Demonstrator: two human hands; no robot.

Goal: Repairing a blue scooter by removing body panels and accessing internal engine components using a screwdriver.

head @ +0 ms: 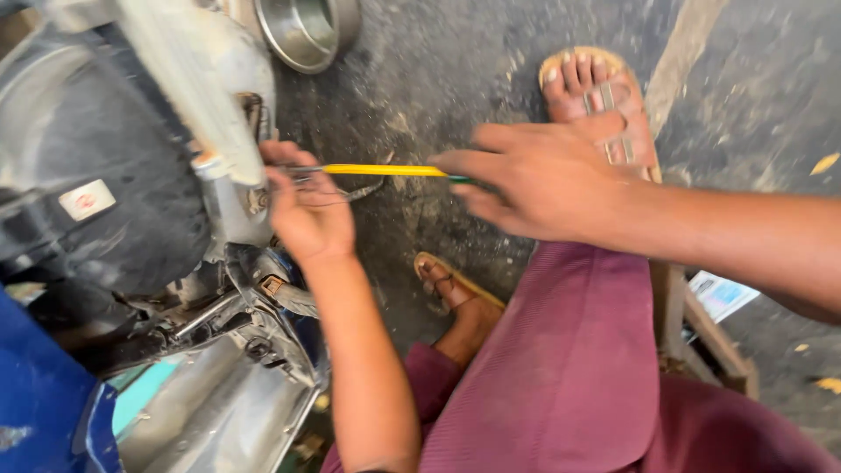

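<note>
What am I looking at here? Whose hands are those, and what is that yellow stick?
This picture comes from a camera worn on a person's head, looking down, so the two hands are that person's own. The right hand holds a yellow-handled tool, probably a screwdriver, lying level. Its tip reaches toward the left hand, which is pressed against a grey metal part of a machine that looks like a motorbike. The left hand also touches some thin wires. Below you see the person's legs in dark red trousers and feet in sandals on dirty ground. A round metal bowl sits on the ground at the top.
</note>
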